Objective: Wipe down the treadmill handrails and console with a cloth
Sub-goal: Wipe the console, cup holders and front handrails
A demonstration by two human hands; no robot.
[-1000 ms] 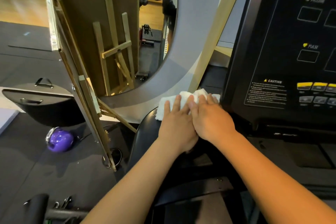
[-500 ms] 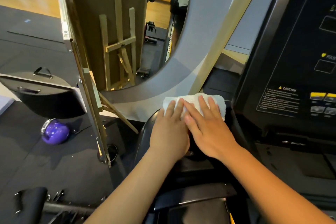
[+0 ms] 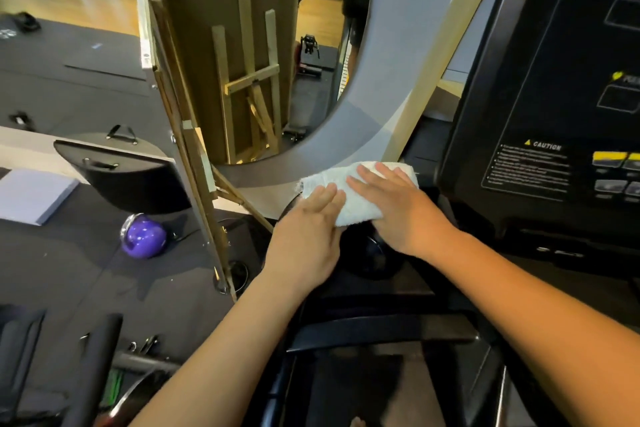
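Both hands flat: left hand and right hand pressing white cloth on black handrail, gripping nothing; advisable: wiping with even pressure toward console.

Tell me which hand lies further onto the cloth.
The right hand: its fingers stretch across the cloth's middle, while the left hand covers only the near left edge.

console blocks right | mirror close ahead | left side open
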